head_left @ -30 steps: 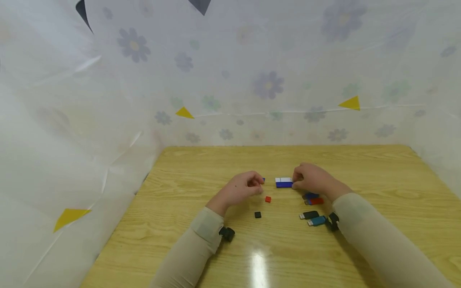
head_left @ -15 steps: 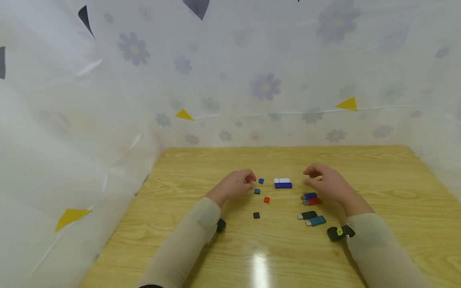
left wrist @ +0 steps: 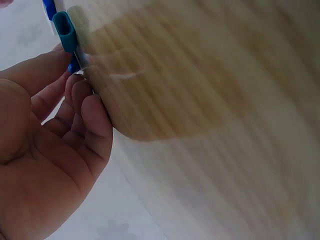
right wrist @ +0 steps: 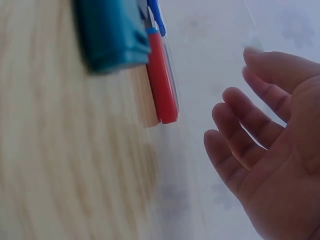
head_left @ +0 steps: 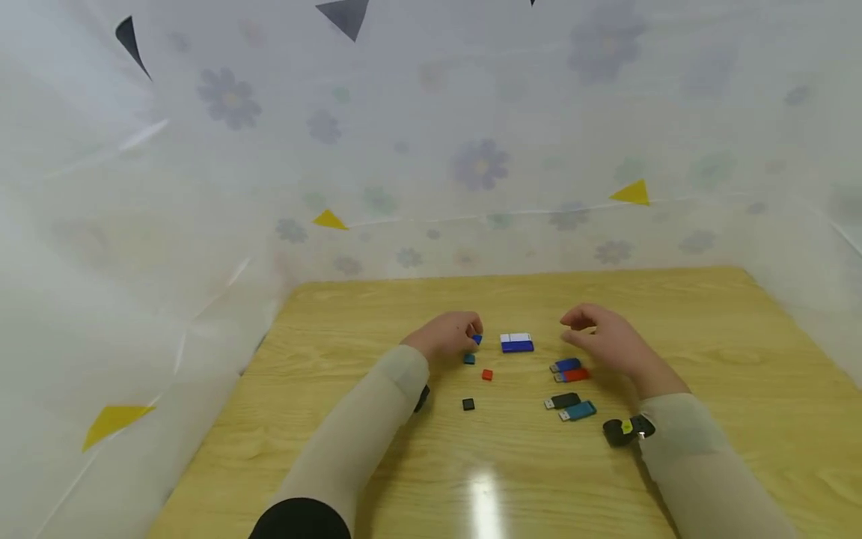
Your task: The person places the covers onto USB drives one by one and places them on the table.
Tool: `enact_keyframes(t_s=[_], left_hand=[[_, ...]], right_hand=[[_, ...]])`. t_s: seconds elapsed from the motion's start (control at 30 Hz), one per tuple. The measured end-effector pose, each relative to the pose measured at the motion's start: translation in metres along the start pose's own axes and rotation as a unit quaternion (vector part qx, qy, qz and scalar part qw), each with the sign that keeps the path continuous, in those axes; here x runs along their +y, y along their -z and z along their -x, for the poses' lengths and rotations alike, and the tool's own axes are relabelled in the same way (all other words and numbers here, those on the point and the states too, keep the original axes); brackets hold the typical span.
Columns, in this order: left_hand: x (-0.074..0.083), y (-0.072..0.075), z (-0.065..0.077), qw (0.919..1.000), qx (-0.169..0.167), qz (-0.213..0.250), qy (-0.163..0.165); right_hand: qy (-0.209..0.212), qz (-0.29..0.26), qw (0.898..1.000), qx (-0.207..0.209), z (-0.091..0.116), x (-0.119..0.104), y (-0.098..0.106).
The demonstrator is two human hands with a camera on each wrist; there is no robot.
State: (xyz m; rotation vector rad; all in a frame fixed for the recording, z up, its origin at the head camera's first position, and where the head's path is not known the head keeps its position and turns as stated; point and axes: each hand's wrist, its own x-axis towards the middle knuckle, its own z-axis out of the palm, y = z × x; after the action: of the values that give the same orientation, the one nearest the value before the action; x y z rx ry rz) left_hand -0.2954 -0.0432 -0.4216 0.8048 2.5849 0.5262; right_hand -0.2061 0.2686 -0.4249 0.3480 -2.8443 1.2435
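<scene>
The left hand [head_left: 444, 334] has moved up to the blue cap [head_left: 477, 340]; half a second ago a gap lay between them, and now its thumb and fingers pinch the cap, covering part of it. The right hand [head_left: 602, 340] hangs about where it was half a second ago, loosely curved, holding nothing, and apart from the right end of the white-and-blue block [head_left: 517, 346], which it touched a second ago. The blue cap is on the tabletop [head_left: 377, 314], just left of that block and near the teal cap [head_left: 469, 359]; too little of it shows to tell its long axis or facing. The left wrist view shows the teal cap's hollow opening turned toward the camera. The block's long axis runs left to right. The blue drive [head_left: 570, 364], red drive [head_left: 574, 375], black drive [head_left: 564, 400] and teal drive [head_left: 581, 410] point their connectors left, their long axes slanting slightly so that the connector ends lie nearer the person. The red cap [head_left: 487, 374] and black cap [head_left: 468, 404] lie unmoved.
</scene>
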Motion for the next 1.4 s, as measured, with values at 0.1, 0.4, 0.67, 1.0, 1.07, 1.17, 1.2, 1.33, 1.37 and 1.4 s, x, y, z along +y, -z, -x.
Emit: enact_keyframes(t_s=[0.1,0.4,0.67,1.0,1.07,1.17,1.2,1.33,1.37,1.4], left_hand=[[-0.002,0.001,-0.001,0.9999,0.003,-0.016,-0.002],[-0.003,0.001,-0.003,0.9992,0.024,-0.031,-0.003],[-0.005,-0.001,0.003,0.9987,0.018,-0.048,-0.010],[-0.007,0.003,0.009,0.9986,0.023,-0.040,-0.029],[-0.007,0.003,0.010,0.9989,0.023,-0.021,-0.035],[-0.005,0.001,0.015,0.9982,0.037,0.030,-0.036],[-0.003,0.000,0.017,0.9972,0.044,0.048,-0.036],[0.004,-0.002,0.029,0.9902,0.072,0.114,-0.036],[0.006,-0.003,0.031,0.9879,0.075,0.132,-0.035],[0.008,-0.004,0.034,0.9852,0.077,0.149,-0.035]], right_hand=[[0.000,0.000,1.000,0.002,-0.001,0.000,0.000],[0.001,0.002,1.000,-0.003,-0.001,0.002,0.003],[-0.006,-0.004,1.000,-0.013,0.003,0.004,-0.002],[-0.005,0.000,1.000,-0.012,0.003,0.004,0.001],[-0.004,0.000,1.000,-0.012,0.004,0.005,0.001],[-0.005,0.001,1.000,-0.013,0.005,0.007,0.001],[-0.006,0.002,1.000,-0.013,0.006,0.007,0.001],[-0.002,0.001,1.000,-0.012,0.005,0.010,0.001],[-0.002,0.001,1.000,-0.012,0.005,0.010,0.001],[-0.002,0.001,1.000,-0.012,0.005,0.011,0.001]])
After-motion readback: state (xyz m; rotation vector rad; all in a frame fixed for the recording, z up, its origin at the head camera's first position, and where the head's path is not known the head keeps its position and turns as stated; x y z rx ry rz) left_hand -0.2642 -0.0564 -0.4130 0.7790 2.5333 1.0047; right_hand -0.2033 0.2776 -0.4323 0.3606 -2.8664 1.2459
